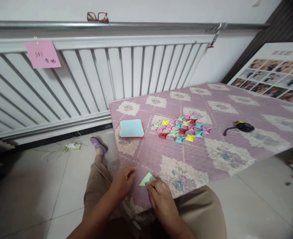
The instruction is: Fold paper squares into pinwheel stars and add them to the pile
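Observation:
A small pale green folded paper lies on the near edge of the pink quilted surface. My right hand pinches its near corner with curled fingers. My left hand rests just left of the paper, fingers curled, with nothing visible in it. Farther back lies a stack of square paper sheets, light blue on top. To its right sits a cluster of several small folded paper shapes in many colours.
A black object with a yellow part lies at the right of the surface. A white radiator with a pink note lines the wall, glasses on the rail above. A photo sheet leans at right. My foot rests on tiled floor.

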`<state>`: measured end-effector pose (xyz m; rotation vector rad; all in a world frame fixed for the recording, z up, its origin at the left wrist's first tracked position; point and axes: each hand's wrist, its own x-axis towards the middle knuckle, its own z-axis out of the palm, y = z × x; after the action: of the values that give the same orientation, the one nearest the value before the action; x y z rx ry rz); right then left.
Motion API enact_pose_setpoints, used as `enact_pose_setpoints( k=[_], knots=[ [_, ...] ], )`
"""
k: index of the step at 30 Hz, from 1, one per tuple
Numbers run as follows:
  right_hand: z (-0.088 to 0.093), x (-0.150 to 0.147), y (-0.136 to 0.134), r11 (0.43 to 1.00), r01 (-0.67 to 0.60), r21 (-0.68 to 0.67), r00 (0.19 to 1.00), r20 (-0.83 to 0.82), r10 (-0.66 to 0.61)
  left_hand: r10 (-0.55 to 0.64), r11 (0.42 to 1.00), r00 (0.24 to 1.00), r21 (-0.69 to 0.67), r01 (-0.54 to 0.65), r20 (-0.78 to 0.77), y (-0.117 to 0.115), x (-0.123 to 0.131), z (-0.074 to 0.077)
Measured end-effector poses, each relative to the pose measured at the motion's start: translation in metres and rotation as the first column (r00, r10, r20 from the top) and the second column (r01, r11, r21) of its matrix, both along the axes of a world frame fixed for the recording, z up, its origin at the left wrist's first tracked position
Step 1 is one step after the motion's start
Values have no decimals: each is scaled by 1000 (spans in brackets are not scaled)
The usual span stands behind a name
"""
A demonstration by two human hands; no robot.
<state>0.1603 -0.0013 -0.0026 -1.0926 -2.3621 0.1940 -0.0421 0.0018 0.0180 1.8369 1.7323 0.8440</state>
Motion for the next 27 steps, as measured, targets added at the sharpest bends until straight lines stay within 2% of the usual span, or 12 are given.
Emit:
enact_pose_setpoints(
  k=[6,10,14,20,24,27],
  knots=[
    [-5,1,1,1000,2,15,1000,9,-2,68,992,983,-97,-86,-173,-22,21,7],
    [-4,0,1,1000,18,24,999,43,-19,70,987,959,-117,-106,-273,-19,36,10],
    [-4,-1,-1,999,22,46,999,47,-24,40,975,927,-188,-119,-374,-11,40,13],
    [-5,7,1,998,-7,62,1000,20,6,-70,956,920,-289,-48,-385,0,30,19],
    [-6,17,4,994,-15,106,1000,5,14,-117,957,905,-290,-8,-410,5,25,22],
    [-7,20,4,992,-8,126,1000,6,7,-155,966,862,-255,31,-482,1,29,22]
  ],
)
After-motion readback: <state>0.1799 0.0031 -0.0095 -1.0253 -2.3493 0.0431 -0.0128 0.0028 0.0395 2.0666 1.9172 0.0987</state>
